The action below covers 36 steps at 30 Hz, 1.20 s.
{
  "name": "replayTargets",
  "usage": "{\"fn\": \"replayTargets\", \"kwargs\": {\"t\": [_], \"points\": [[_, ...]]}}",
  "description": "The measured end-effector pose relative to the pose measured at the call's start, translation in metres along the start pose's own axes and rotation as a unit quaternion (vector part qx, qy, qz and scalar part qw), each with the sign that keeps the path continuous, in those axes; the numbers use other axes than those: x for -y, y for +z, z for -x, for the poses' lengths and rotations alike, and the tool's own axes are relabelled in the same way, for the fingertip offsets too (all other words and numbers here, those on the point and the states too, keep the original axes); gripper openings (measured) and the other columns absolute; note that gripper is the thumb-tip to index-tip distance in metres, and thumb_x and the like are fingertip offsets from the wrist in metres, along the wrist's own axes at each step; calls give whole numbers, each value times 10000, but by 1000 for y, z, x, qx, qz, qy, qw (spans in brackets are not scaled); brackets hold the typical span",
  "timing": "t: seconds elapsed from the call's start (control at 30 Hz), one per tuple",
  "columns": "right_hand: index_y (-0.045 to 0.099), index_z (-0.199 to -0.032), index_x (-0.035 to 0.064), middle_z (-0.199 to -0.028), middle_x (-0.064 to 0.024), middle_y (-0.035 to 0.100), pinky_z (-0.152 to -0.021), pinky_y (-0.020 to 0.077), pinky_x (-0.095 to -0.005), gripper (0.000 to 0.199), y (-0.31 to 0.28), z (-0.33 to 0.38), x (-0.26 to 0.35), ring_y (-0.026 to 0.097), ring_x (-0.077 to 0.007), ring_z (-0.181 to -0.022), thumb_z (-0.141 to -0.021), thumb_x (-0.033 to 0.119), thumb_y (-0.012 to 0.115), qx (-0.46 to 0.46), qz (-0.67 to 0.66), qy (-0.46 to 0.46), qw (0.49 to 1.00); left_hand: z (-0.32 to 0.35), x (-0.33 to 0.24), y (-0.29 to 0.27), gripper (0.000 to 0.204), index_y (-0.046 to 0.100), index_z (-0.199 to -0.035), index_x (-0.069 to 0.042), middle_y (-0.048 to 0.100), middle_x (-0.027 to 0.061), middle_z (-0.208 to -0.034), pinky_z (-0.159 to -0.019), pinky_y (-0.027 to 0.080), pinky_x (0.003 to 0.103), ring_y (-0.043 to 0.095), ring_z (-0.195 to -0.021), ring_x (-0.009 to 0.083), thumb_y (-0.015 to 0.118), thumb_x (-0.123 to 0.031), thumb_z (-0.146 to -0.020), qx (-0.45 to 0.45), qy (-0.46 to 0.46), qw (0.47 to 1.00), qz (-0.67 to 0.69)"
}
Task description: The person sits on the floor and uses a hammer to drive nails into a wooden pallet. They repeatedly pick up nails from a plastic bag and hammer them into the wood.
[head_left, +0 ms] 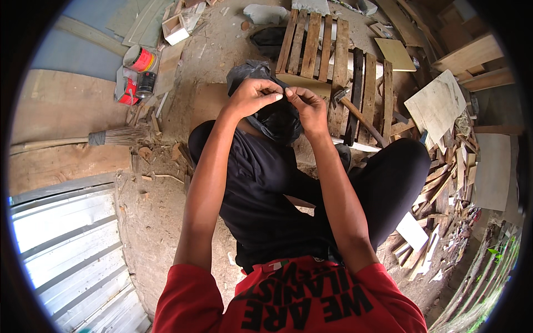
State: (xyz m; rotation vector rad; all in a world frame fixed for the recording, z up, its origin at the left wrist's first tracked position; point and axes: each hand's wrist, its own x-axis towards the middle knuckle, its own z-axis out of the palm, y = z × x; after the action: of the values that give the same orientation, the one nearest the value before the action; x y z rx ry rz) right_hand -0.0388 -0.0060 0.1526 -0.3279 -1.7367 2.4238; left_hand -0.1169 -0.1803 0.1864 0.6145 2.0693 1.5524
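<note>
Two hands pinching at a black plastic bag

The person is sitting low with knees bent, and both hands are meeting above the black bag (277, 121). The bag is hanging crumpled below the fingers, near the left knee, with another fold of it bunching up behind the left hand (249, 99). That hand is pinching the bag's edge between thumb and fingers. The right hand (310, 111) is gripping the edge in the same way, its thumb and forefinger almost touching the left fingertips. The finest part of the hold is too small to make out.

Just beyond the right hand, a hammer (362, 116) is lying aslant on wooden slats, its head pointing toward that hand. A slatted pallet (312, 45) is resting on the dirt floor (166, 213) ahead of the bag. To the left, a broom (114, 137) is lying with its bristles toward the person, while a red-and-yellow can (139, 59) and a black can (146, 84) are standing close together near an open wooden box (175, 29). To the right, a pale board (437, 105) is leaning above a heap of scrap wood (444, 180).
</note>
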Motion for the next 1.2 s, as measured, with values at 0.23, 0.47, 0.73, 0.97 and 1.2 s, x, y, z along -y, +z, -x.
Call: {"fn": "replayTargets", "kwargs": {"t": [0.23,0.47,0.73,0.97,1.2], "points": [[720,-820,31,-801,28,658,-698,412,-218,172,0,-1,0,527,-46,-751,-928,164,720,1,-18,-3,1000,-3,0,0,219,701,-1092,21,699,27,-896,-729,505,234,610,-795,74,673,-138,-944,-26,-6,1000,-5],[721,-817,22,-800,10,666,-700,424,-226,239,4,3,5,548,-57,-751,-930,232,721,-3,-18,22,1000,-6,3,0,254,700,-1095,18,693,29,-876,-733,499,240,601,-776,75,642,-197,-973,-48,-1,999,-4],[740,-944,5,-880,-18,701,-759,471,-243,239,10,10,3,593,-81,-812,-940,241,706,74,-10,29,997,-6,1,1,251,689,-991,11,661,4,-821,-693,494,244,591,-744,66,624,-231,-988,-55,-2,998,39],[726,-996,24,-888,-7,696,-755,459,-255,264,17,13,-6,596,-91,-813,-995,266,622,122,-9,25,992,-4,-3,-1,263,690,-986,17,670,0,-792,-630,490,243,591,-690,54,666,-244,-961,-71,-4,997,13],[680,-953,38,-862,-3,663,-735,447,-256,276,14,13,-6,598,-94,-795,-1029,267,546,101,-26,11,994,-3,-2,-1,151,691,-999,0,681,10,-874,-709,483,220,599,-775,66,682,-137,-935,-8,34,997,69]]}}
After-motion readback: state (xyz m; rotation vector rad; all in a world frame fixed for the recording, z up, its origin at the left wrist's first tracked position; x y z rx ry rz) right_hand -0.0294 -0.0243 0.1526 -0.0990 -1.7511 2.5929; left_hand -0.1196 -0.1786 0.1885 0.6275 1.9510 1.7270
